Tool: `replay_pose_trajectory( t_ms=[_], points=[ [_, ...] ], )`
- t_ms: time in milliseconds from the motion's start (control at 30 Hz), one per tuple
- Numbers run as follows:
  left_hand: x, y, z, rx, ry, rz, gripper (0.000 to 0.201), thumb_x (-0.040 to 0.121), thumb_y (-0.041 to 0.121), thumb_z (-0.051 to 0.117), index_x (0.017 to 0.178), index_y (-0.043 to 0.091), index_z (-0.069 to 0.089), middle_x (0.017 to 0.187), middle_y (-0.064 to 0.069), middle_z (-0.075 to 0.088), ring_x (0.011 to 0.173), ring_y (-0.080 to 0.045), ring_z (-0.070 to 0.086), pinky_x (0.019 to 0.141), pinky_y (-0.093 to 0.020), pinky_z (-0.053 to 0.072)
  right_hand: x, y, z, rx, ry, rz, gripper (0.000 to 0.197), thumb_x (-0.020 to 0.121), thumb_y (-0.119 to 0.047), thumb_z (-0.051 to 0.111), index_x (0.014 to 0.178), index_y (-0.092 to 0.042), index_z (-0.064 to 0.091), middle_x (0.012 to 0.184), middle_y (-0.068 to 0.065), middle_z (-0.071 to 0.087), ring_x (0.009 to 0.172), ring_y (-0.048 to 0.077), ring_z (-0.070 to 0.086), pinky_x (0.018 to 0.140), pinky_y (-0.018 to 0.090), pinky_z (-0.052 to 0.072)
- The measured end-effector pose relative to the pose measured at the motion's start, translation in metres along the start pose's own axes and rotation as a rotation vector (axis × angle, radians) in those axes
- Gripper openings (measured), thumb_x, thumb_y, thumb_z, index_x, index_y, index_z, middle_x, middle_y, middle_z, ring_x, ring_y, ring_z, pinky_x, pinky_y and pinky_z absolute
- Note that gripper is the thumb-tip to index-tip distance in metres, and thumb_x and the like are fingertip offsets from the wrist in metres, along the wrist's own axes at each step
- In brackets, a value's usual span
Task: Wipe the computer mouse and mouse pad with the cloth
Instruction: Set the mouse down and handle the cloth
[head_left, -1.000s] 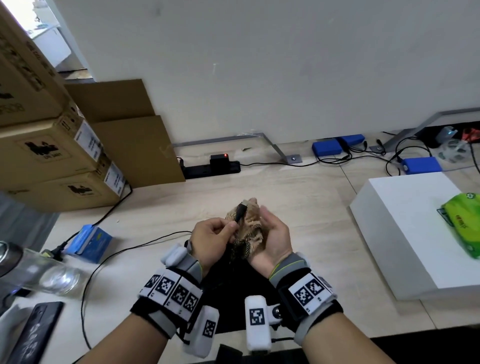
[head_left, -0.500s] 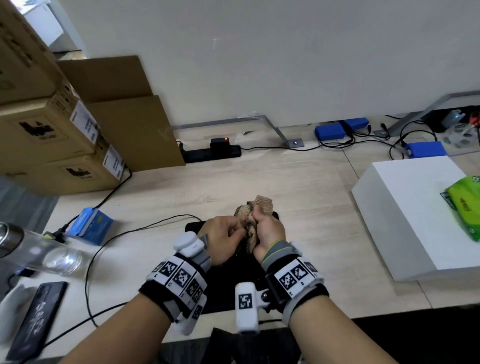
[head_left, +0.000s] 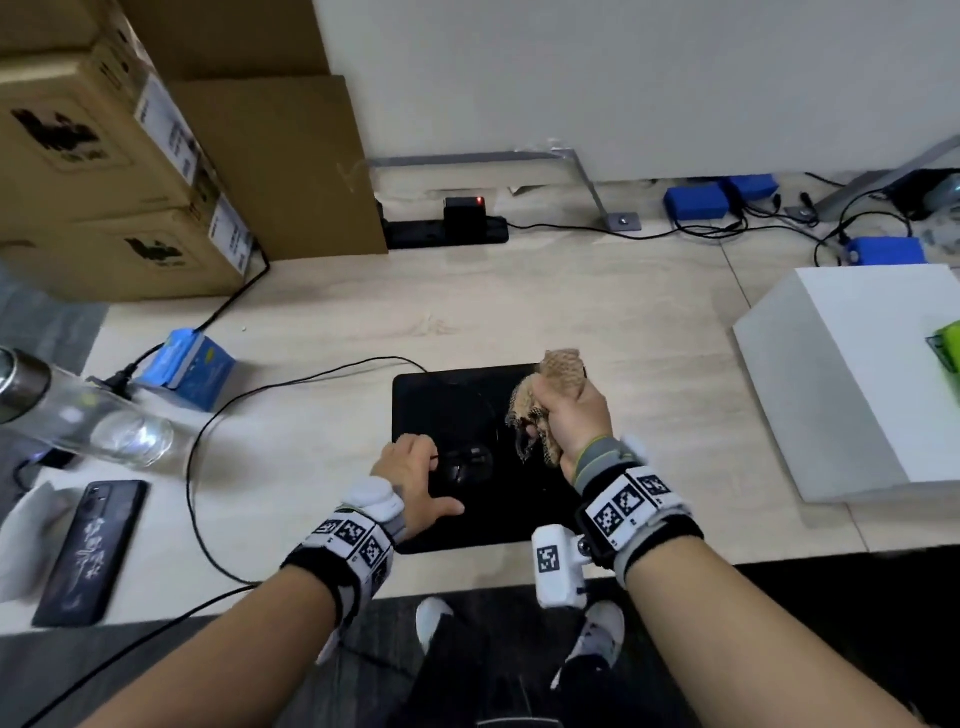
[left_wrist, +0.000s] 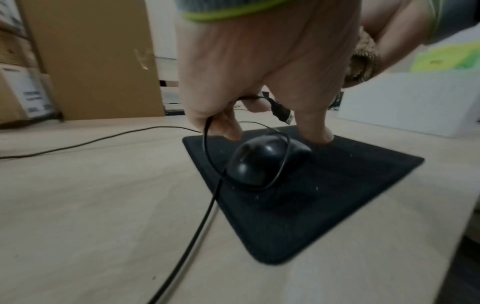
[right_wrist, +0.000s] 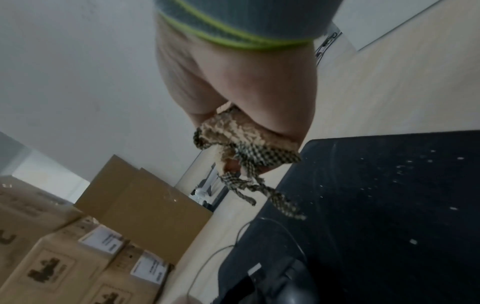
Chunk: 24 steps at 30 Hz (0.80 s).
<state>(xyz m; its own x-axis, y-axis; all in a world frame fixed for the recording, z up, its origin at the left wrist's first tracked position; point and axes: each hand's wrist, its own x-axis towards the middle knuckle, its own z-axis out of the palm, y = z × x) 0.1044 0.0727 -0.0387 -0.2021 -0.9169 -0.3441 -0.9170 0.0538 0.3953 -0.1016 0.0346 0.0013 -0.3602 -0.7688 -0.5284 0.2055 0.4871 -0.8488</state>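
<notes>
A: While the right hand (head_left: 569, 415) is up over the far right part of the mouse pad (head_left: 530, 509), it's fisted round the cloth (head_left: 563, 370). Tan weave bunched, a tuft sticking out above the fist, checked strands hanging below. In the right wrist view the strands (right_wrist: 249, 185) dangle clear of the pad.

B: Mouse?

A: Black mouse (left_wrist: 262, 160) sits on the pad, left of centre and toward the near side. Its cable (left_wrist: 205, 207) loops around the body and runs off the near-left edge onto the desk (head_left: 519, 312).

B: Left hand?

A: Left hand (head_left: 410, 478) is low at the pad's left edge, just beside the mouse. Fingers curled on the mouse cable; the USB plug end (left_wrist: 281, 113) sticks out between them. Thumb tip (left_wrist: 319, 135) is down on the pad beyond the mouse. Can't tell whether the fingers touch the mouse itself.

B: Pad condition?

A: Black, flat on the desk, near edge close to the desk edge. Pale specks scattered on it (right_wrist: 415, 164).

B: Surroundings?

A: Cardboard boxes (head_left: 104, 171) stacked far left, a phone (head_left: 88, 551) and a clear bottle (head_left: 78, 415) at near left, a white box (head_left: 841, 374) on the right.
</notes>
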Motion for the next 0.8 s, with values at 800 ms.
replay_pose_trajectory(
  t_ms=[800],
  points=[
    [0.024, 0.050, 0.026, -0.475, 0.072, 0.079, 0.022, 0.075, 0.016, 0.053, 0.082, 0.029, 0.037, 0.082, 0.015, 0.067, 0.065, -0.012, 0.064, 0.062, -0.036, 0.055, -0.009, 0.050, -0.019, -0.140, 0.227, 0.009, 0.033, 0.071, -0.015, 0.077, 0.099, -0.008, 0.062, 0.089, 0.007, 0.068, 0.080, 0.021, 0.064, 0.076, 0.034, 0.053]
  ],
)
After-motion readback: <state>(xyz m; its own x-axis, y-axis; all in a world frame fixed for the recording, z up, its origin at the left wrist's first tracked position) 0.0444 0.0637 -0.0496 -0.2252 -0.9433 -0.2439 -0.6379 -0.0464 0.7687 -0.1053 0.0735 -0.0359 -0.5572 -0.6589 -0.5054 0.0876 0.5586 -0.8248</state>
